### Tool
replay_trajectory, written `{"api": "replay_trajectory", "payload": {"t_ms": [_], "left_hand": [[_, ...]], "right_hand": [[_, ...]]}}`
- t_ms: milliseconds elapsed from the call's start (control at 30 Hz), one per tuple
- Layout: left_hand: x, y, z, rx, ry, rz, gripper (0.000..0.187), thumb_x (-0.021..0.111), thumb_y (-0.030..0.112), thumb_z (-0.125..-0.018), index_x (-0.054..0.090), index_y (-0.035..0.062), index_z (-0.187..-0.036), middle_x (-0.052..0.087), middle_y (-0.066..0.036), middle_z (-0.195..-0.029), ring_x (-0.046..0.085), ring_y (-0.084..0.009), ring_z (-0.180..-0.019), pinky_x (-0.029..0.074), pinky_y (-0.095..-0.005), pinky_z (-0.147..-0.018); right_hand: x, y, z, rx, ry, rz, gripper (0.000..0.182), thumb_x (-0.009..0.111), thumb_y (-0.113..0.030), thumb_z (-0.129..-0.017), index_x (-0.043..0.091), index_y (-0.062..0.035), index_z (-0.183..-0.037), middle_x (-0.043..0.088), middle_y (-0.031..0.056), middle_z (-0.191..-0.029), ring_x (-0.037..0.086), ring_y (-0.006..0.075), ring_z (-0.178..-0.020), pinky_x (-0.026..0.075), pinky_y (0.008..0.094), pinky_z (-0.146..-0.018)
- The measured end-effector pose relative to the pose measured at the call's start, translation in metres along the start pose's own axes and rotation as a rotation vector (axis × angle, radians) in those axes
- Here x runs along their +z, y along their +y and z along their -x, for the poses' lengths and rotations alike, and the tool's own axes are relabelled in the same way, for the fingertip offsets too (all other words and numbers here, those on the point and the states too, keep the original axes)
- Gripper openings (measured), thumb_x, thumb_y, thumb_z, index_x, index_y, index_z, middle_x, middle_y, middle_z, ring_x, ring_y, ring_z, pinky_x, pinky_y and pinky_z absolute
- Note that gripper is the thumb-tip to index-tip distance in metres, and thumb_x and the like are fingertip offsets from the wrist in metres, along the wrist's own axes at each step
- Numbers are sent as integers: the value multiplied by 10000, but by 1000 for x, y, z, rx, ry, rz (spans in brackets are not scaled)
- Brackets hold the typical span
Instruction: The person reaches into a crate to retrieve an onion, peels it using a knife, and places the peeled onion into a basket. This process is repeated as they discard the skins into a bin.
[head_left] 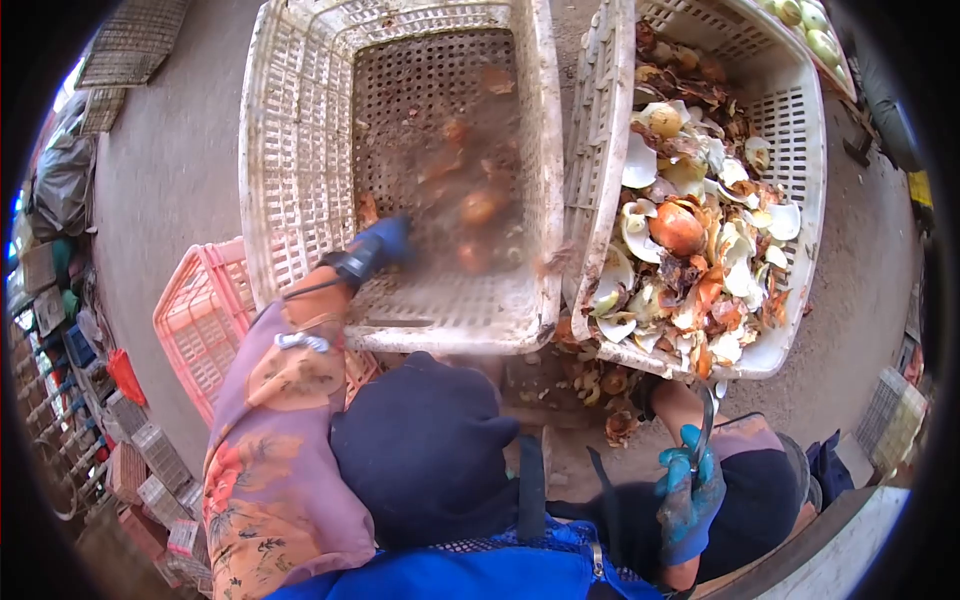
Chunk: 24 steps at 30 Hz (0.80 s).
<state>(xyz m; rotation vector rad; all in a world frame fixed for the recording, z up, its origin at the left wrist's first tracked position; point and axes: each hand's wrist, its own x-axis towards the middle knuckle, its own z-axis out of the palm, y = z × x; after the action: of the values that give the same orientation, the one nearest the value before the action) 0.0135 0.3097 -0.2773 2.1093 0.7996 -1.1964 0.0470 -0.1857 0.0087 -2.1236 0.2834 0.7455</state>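
My left hand, in a blue glove, reaches into the dirty white plastic crate. It is smeared by motion, so its fingers do not show clearly. Beside it, a few onions lie blurred on the crate's perforated floor among loose brown skins. Low on the right, my right hand wears a teal and blue glove and is closed around a knife, with the blade pointing up and away from me.
A second white crate on the right holds onion peels and a brown onion. A pink crate stands at the left. Peel scraps lie on the ground between my legs. Pale onions sit in a container at the top right.
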Motion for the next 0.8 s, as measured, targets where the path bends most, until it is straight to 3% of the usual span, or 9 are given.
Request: {"api": "replay_trajectory", "payload": {"t_ms": [33, 67, 133, 233, 467, 600, 667, 733, 800], "left_hand": [[-11, 0, 7, 11, -89, 379, 613, 728, 279, -767, 528, 79, -1310, 658, -157, -1108, 685, -268, -869, 548, -373, -517], [-21, 6, 19, 22, -81, 377, 613, 728, 279, -767, 528, 79, -1310, 658, -157, -1108, 685, -268, -869, 548, -373, -517], [-44, 24, 49, 309, -61, 1215, 531, 664, 304, -859, 519, 72, -1314, 649, -181, -1128, 686, -327, -924, 592, -408, -593], [-61, 49, 107, 710, -159, 1663, 549, 620, 369, -905, 499, 70, -1349, 606, -234, -1228, 660, -399, -1023, 616, -449, -701], [-56, 106, 262, 1004, -477, 2046, 662, 536, 530, -941, 437, 107, -1441, 455, -285, -1429, 572, -469, -1173, 595, -482, -798], [-45, 120, 326, 1006, -347, 1977, 718, 483, 662, -924, 479, 127, -1403, 605, -249, -1246, 698, -359, -892, 572, -346, -517], [-39, 124, 346, 1004, -311, 1950, 715, 484, 674, -916, 501, 127, -1376, 633, -233, -1171, 694, -331, -836, 555, -335, -492], [-27, 132, 363, 940, -251, 1924, 711, 487, 700, -901, 545, 129, -1321, 688, -201, -1023, 685, -274, -724, 521, -312, -442], [-5, 147, 372, 957, -215, 1917, 647, 514, 665, -906, 594, 119, -1244, 698, -156, -966, 677, -245, -700, 517, -304, -467]], "right_hand": [[1, -2, 1, -1, 6, -3, 387, 584, -139, -959, 566, 10, -1316, 657, 38, -866, 518, 52, -652, 438, 201, -595], [2, -6, 1, -10, -5, -45, 388, 574, -146, -971, 556, 7, -1327, 655, 35, -867, 512, 48, -636, 432, 198, -579], [2, -13, 2, -56, 0, -96, 389, 563, -154, -982, 547, 3, -1338, 652, 32, -868, 505, 44, -621, 426, 195, -564], [6, -18, 7, -155, -95, -189, 403, 553, -127, -985, 516, 4, -1365, 648, 29, -869, 520, 47, -638, 438, 202, -569], [21, -32, 31, -321, -157, -383, 382, 577, -80, -968, 547, -5, -1341, 648, 13, -913, 564, 57, -717, 477, 209, -630], [23, -53, 41, -672, -105, -204, 342, 577, -108, -973, 580, 11, -1294, 660, 21, -988, 538, 49, -745, 439, 197, -671], [23, -67, 47, -841, -12, -62, 318, 573, -96, -971, 601, 21, -1265, 664, 29, -948, 555, 72, -756, 457, 222, -689], [29, -84, 60, -1007, 15, -14, 294, 577, -89, -965, 620, 23, -1233, 681, 61, -933, 606, 109, -796, 494, 257, -721], [41, -92, 66, -1124, 91, -55, 295, 620, -56, -909, 647, 2, -1197, 709, 160, -940, 703, 238, -792, 550, 328, -727]]}}
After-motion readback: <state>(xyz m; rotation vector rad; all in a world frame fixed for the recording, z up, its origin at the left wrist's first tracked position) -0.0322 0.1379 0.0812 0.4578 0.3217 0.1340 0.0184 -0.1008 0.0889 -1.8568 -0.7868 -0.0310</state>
